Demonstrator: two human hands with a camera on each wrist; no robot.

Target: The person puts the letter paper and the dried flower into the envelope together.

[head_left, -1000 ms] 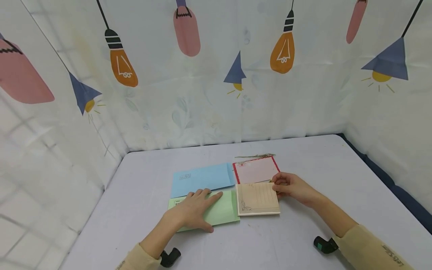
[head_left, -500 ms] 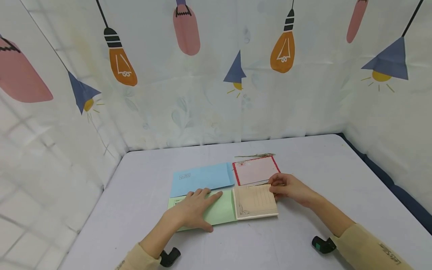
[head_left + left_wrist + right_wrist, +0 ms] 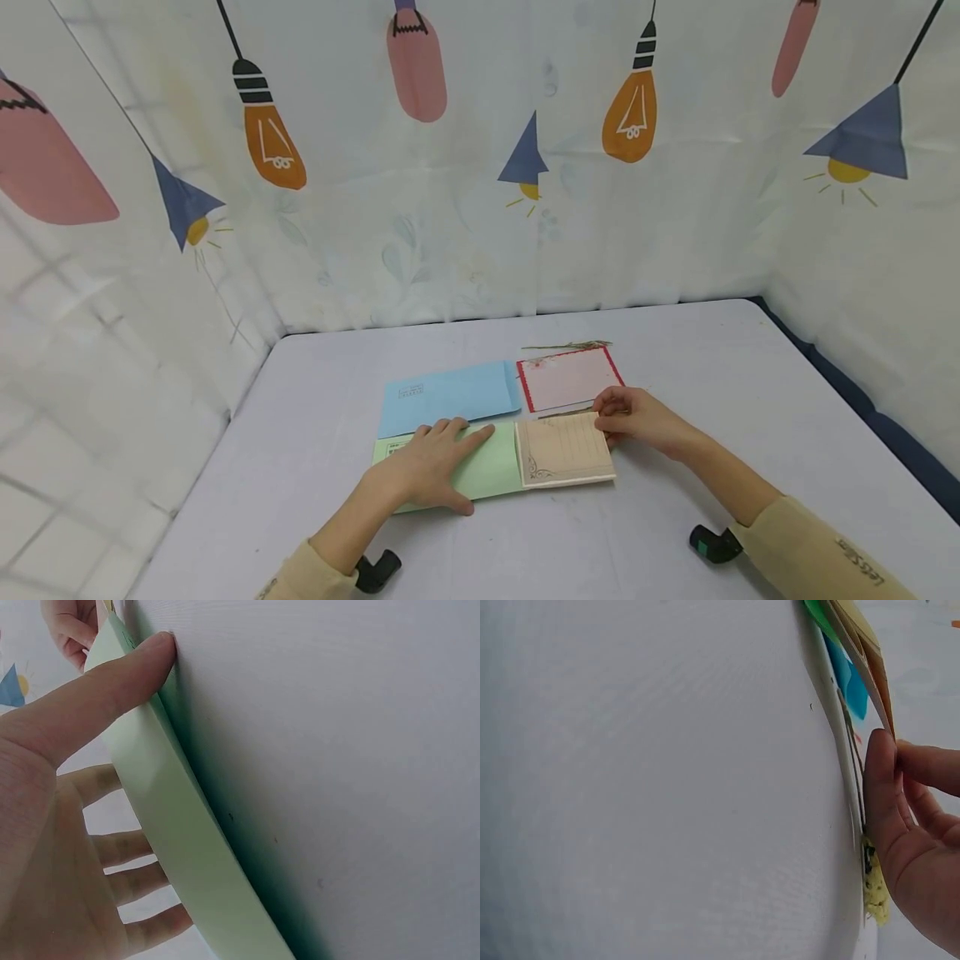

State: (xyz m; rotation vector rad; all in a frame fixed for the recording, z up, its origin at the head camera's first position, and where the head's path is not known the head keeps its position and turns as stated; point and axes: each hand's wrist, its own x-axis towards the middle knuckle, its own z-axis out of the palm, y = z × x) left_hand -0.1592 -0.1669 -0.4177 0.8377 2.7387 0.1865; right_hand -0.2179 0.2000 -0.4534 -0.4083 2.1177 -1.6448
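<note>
A green envelope [image 3: 487, 467] lies flat at the middle of the table. My left hand [image 3: 431, 467] rests on it with fingers spread, the thumb near its front edge; the left wrist view shows the thumb [image 3: 127, 679] across the envelope's edge. To the right, my right hand [image 3: 633, 421] pinches the upper right corner of a beige lined card [image 3: 566, 450] with a printed corner ornament. The card's left edge meets the envelope's right end, where the envelope's flap is hidden. In the right wrist view the card [image 3: 866, 664] stands bowed between thumb and fingers.
Behind the green envelope lies a blue envelope [image 3: 450, 396]. A pink card with a red border [image 3: 573, 379] is beside it, with a dried sprig [image 3: 570, 345] at its far edge. A yellow-tipped sprig [image 3: 875, 889] lies below my right hand. Patterned curtains [image 3: 465, 250] enclose the table.
My right hand has moved the beige card left and slightly toward me, so its left edge now covers the envelope's right end. My left hand has stayed in place.
</note>
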